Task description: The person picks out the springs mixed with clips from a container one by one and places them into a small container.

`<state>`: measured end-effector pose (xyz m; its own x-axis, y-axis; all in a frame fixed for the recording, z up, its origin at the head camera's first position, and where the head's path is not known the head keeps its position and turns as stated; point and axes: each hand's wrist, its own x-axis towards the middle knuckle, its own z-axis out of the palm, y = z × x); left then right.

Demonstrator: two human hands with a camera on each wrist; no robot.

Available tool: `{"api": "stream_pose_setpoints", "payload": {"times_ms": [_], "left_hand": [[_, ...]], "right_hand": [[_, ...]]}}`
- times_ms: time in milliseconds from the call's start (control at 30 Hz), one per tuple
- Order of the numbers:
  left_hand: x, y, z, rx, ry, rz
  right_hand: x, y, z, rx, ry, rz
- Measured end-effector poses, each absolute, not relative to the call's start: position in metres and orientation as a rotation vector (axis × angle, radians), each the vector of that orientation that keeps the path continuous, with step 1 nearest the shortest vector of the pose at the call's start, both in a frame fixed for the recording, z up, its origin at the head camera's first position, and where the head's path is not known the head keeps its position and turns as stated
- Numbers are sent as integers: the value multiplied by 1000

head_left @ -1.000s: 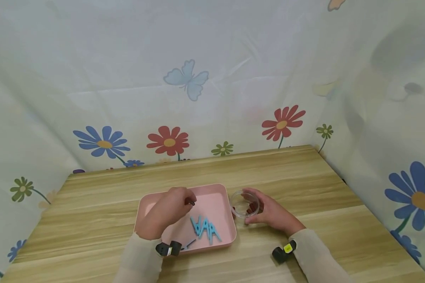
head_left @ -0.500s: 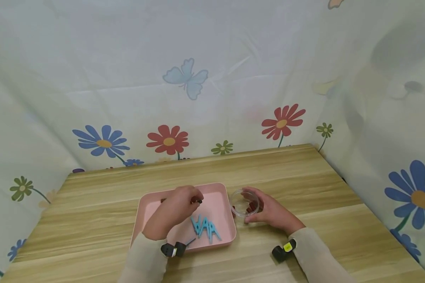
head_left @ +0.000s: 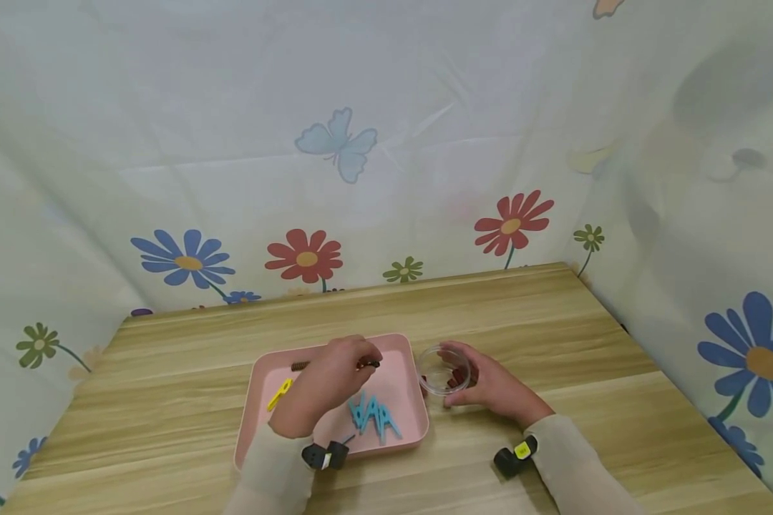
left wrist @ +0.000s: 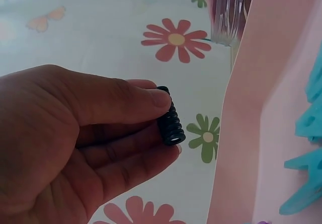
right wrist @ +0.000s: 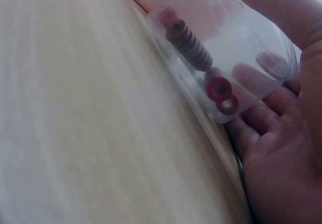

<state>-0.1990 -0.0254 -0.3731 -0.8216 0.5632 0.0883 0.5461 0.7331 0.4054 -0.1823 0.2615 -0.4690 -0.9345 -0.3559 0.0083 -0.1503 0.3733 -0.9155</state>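
Over the pink tray (head_left: 399, 365), my left hand (head_left: 328, 379) pinches a small dark coil spring (left wrist: 172, 121) between thumb and fingers. To the right of the tray, my right hand (head_left: 496, 388) holds a clear plastic cup (right wrist: 231, 38), thumb on one side and fingers round the other. Several red and reddish-brown springs (right wrist: 193, 48) lie inside the cup. In the tray are light-blue clothespins (head_left: 373, 418), a yellow clothespin (head_left: 280, 394) and a brown spring (head_left: 300, 366). The left forearm hides part of the tray.
The wooden table (head_left: 489, 307) extends around the tray and cup. Behind it hangs a white curtain (head_left: 232, 179) printed with flowers and a butterfly. A dark wrist-worn device (head_left: 325, 455) sits on the left wrist, above the tray's front rim.
My left hand, with the spring, has moved right across the tray toward the cup, uncovering the yellow clothespin and brown spring. My right hand and the cup have stayed in place.
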Motion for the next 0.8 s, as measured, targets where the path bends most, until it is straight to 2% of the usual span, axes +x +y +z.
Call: {"api": "stream_pose_setpoints", "payload": {"times_ms": [800], "left_hand": [[-197,0,-369,1072,2827,668]], "right_hand": [[-182,262,-470,-438,2436,-1600]]}}
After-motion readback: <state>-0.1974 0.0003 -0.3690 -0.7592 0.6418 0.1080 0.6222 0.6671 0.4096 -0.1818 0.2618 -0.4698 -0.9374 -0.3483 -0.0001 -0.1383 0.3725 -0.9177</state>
